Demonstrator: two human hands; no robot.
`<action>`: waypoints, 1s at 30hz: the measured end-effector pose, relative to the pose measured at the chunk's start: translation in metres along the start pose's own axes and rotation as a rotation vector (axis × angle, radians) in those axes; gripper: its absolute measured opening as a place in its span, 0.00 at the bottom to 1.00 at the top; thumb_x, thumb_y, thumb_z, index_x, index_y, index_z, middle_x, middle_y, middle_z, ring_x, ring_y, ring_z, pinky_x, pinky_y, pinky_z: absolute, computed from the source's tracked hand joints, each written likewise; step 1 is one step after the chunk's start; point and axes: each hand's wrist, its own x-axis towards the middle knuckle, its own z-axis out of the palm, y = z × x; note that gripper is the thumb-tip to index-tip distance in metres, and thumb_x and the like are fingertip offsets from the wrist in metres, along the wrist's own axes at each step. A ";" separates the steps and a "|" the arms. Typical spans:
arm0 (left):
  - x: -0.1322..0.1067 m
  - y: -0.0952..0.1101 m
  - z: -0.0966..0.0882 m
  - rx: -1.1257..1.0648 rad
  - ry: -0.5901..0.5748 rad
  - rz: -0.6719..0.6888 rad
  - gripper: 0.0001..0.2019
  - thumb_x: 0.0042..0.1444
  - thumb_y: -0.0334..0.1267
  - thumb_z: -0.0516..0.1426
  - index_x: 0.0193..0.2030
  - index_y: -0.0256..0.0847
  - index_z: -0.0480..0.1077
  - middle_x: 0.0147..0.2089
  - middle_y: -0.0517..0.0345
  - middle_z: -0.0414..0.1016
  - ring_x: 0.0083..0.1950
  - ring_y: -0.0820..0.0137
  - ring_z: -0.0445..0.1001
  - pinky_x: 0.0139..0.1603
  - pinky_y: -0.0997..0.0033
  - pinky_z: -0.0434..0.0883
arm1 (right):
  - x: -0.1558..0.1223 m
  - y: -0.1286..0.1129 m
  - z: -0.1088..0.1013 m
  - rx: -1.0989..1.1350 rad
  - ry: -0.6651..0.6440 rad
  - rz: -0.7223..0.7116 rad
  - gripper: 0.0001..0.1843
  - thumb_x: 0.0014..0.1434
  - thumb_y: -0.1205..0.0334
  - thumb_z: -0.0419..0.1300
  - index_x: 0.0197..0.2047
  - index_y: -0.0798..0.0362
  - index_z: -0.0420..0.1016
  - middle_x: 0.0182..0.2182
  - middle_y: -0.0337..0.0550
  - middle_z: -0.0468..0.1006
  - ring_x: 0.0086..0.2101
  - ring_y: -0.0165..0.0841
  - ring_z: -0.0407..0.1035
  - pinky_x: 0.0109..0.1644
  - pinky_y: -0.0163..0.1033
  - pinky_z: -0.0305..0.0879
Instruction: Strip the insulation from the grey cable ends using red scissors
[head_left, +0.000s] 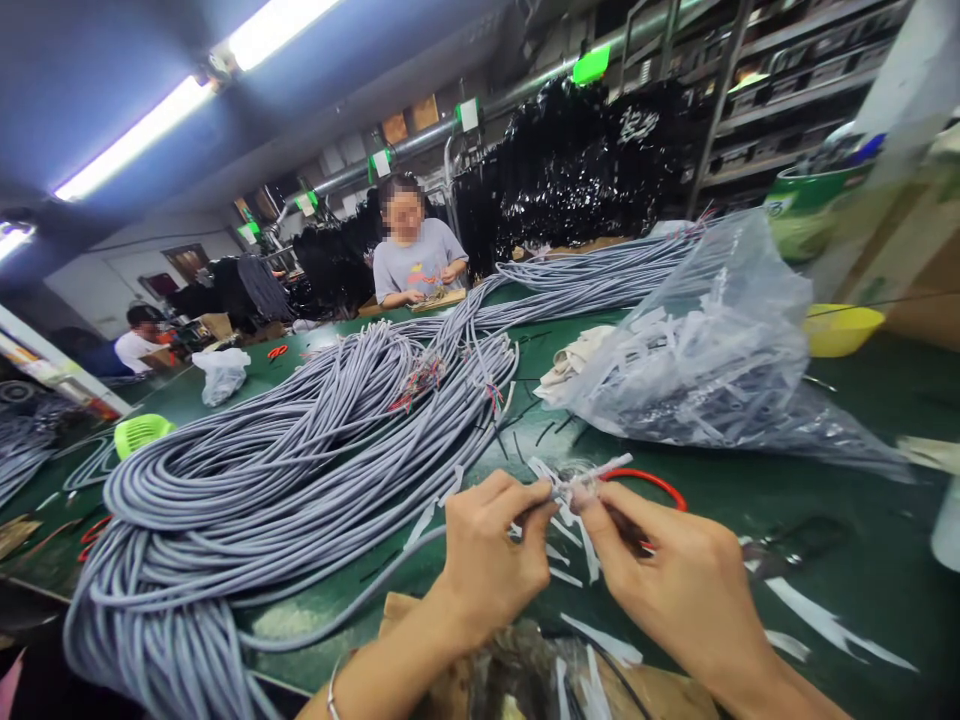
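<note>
My left hand [499,550] pinches a grey cable [375,590] near its end, and the cable runs back to the left. Close to it, my right hand [667,570] has thumb and fingers pressed together on the cable's stripped end [579,482], a blurred tangle of pale strands and white wrapping. Behind the right fingers shows a red loop handle [652,485]; whether the hand touches it I cannot tell. Strips of white wrapping [592,545] lie on the green table beneath both hands. Left of them is a large coiled bundle of grey cables [315,480] with coloured wire ends.
A clear plastic bag of white scraps [697,370] stands at the right, beside a yellow bowl [840,328]. Dark-handled pliers [769,555] lie right of my hand. Cardboard [660,690] lies at the front edge. A co-worker [420,250] sits across the table.
</note>
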 end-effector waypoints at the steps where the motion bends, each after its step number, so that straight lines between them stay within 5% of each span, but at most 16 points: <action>1: -0.001 -0.001 0.001 0.020 -0.017 0.012 0.08 0.54 0.28 0.53 0.33 0.35 0.75 0.24 0.55 0.72 0.23 0.74 0.67 0.23 0.77 0.66 | 0.000 0.001 0.000 0.001 -0.004 -0.008 0.20 0.59 0.62 0.49 0.17 0.53 0.64 0.10 0.33 0.60 0.11 0.22 0.53 0.17 0.27 0.52; 6: -0.004 -0.002 0.002 -0.075 -0.103 -0.115 0.09 0.53 0.28 0.54 0.42 0.35 0.71 0.27 0.57 0.72 0.24 0.74 0.69 0.24 0.79 0.67 | 0.003 0.007 -0.002 0.009 -0.083 0.030 0.19 0.58 0.61 0.49 0.16 0.53 0.64 0.10 0.32 0.58 0.11 0.22 0.52 0.16 0.28 0.49; 13: -0.001 0.000 -0.001 -0.092 -0.181 -0.073 0.11 0.54 0.27 0.51 0.42 0.38 0.70 0.33 0.55 0.74 0.29 0.72 0.70 0.30 0.75 0.69 | 0.011 0.010 -0.005 0.043 -0.148 0.080 0.20 0.57 0.59 0.49 0.15 0.53 0.64 0.09 0.33 0.58 0.11 0.23 0.50 0.15 0.30 0.47; 21: -0.003 -0.001 0.001 -0.120 -0.159 -0.138 0.10 0.53 0.27 0.53 0.41 0.37 0.71 0.31 0.56 0.74 0.28 0.72 0.70 0.29 0.76 0.69 | 0.011 0.011 -0.009 0.061 -0.201 0.129 0.20 0.57 0.57 0.48 0.18 0.53 0.68 0.10 0.34 0.61 0.12 0.24 0.52 0.16 0.30 0.49; 30: 0.003 0.005 -0.010 0.139 -0.362 0.042 0.15 0.58 0.26 0.47 0.49 0.42 0.67 0.33 0.57 0.70 0.29 0.71 0.69 0.27 0.73 0.65 | 0.015 0.014 -0.010 0.031 -0.221 0.118 0.19 0.56 0.59 0.48 0.18 0.53 0.69 0.10 0.35 0.65 0.12 0.25 0.56 0.17 0.31 0.51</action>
